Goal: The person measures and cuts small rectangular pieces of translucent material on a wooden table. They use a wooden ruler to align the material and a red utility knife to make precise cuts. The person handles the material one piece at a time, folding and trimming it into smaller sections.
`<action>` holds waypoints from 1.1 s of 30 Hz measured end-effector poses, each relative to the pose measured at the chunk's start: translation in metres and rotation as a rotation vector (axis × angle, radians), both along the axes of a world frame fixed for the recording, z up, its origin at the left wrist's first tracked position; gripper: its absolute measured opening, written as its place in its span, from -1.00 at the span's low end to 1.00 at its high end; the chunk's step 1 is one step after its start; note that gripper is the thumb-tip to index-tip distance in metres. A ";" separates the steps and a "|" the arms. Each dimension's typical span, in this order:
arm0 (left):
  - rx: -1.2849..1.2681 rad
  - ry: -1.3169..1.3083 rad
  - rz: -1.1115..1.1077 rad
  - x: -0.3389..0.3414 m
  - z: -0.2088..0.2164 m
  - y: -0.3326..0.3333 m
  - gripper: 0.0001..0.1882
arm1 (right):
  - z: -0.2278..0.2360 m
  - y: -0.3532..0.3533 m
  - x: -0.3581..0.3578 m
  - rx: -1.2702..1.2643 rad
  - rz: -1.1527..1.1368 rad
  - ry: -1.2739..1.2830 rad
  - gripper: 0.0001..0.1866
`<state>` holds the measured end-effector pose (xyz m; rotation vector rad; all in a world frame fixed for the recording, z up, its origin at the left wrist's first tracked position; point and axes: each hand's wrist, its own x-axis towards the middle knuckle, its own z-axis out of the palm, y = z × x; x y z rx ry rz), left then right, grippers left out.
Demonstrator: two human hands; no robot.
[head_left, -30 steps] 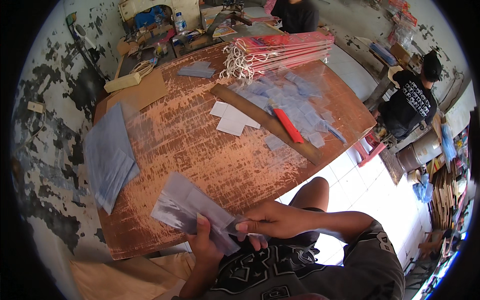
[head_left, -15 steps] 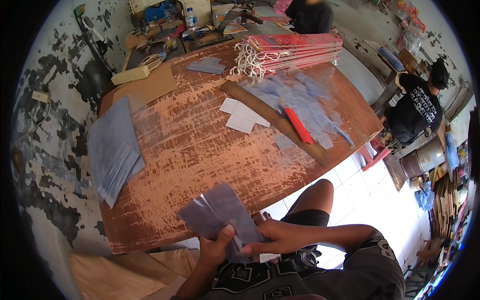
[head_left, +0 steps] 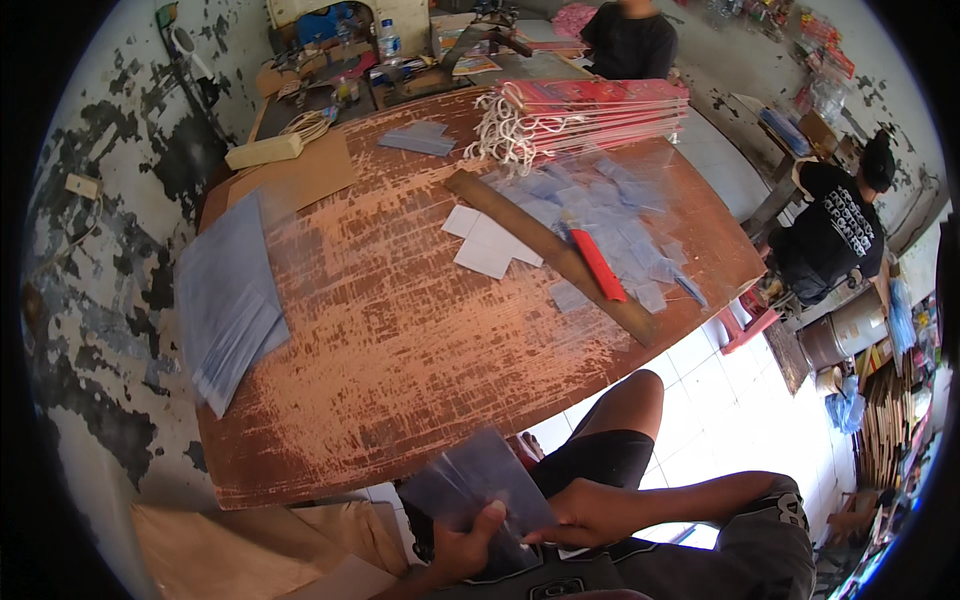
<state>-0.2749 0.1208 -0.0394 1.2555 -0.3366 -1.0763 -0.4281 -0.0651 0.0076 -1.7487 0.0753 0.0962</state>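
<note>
Over my lap, just off the table's near edge, I hold a small stack of clear bluish plastic sheets [head_left: 466,482]. My left hand [head_left: 468,545] grips it with the thumb laid flat on top. At its right edge my right hand [head_left: 583,515] is closed on the sheets, fingertips pinching the side. A small white piece shows partly under my right hand; what it is I cannot make out. On the table's left side lies a larger pile of bluish plastic sheets [head_left: 225,270], with narrower ones fanned over it.
The worn brown table [head_left: 400,350] carries a long wooden ruler [head_left: 550,255], a red cutter [head_left: 598,265], white cards [head_left: 487,250] and scattered plastic pieces [head_left: 620,210]. Red bundles with white cords [head_left: 590,115] lie behind. One person sits far back, another [head_left: 835,220] at right.
Both hands and the plastic sheets have moved down and slightly right, off the table's edge toward my lap. The view has tilted slightly.
</note>
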 end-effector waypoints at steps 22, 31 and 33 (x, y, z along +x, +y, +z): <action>-0.113 -0.157 -0.213 -0.012 -0.015 0.001 -0.86 | 0.006 0.007 -0.043 -0.022 -0.015 0.109 -0.60; -0.203 -0.054 -0.021 0.005 0.014 -0.003 -0.77 | 0.005 -0.002 -0.038 -0.091 -0.005 0.182 -0.66; -0.204 0.005 0.049 0.016 0.014 0.000 -0.73 | -0.012 -0.038 -0.042 -0.115 -0.126 0.113 -0.74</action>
